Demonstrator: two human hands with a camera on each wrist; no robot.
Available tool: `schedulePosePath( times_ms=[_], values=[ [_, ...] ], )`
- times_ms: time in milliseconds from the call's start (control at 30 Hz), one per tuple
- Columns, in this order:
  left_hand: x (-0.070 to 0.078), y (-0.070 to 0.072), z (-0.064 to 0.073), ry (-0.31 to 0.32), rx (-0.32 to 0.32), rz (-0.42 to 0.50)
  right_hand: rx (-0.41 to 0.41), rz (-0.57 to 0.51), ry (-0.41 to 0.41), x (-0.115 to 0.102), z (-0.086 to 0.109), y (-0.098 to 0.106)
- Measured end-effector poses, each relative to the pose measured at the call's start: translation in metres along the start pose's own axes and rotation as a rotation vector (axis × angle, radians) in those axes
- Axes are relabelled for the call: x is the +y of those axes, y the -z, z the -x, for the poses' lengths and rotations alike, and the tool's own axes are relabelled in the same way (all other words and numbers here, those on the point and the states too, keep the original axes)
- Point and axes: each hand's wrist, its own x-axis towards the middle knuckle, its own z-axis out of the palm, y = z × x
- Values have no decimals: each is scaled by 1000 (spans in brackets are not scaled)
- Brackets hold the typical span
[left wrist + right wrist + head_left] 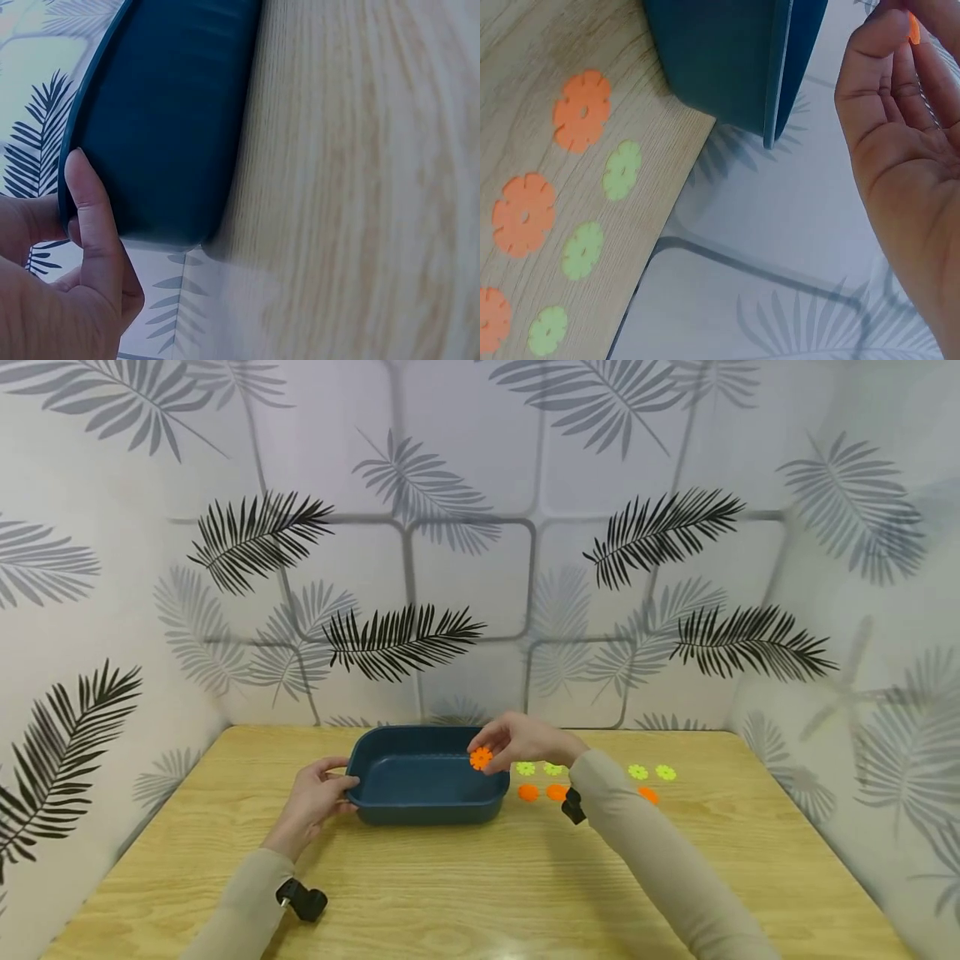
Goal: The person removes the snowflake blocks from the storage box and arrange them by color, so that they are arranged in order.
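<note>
A dark blue rectangular basin (427,815) stands on the wooden table. At its left end, my left hand (311,802) grips the rim, and in the left wrist view a finger (94,217) lies along the outside of the wall. Over the basin's right end, my right hand (528,739) pinches an orange notched plastic disc (481,759) between thumb and fingers. Only an orange sliver of that disc (914,30) shows in the right wrist view, the rest hidden by the fingers.
Right of the basin, orange notched discs (583,111) and smaller yellow-green ones (622,169) lie flat in two rows, partly hidden by the right arm in the head view. Leaf-patterned walls (465,577) enclose the table's (450,893) back and sides.
</note>
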Motion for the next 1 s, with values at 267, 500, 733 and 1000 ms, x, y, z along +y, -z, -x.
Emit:
schedulePosePath(
  times_ms=[267,500,733,1000],
  values=[
    [1,0,1,6,1,8,31,-45,-21,10,20,7],
    [2,1,2,8,0,13,68,-84,-25,18,33,14],
    [2,2,1,17,-4,17,87,-113,-42,27,46,19],
    [2,1,1,18,-11,12,134,-115,-57,46,68,26]
  ],
)
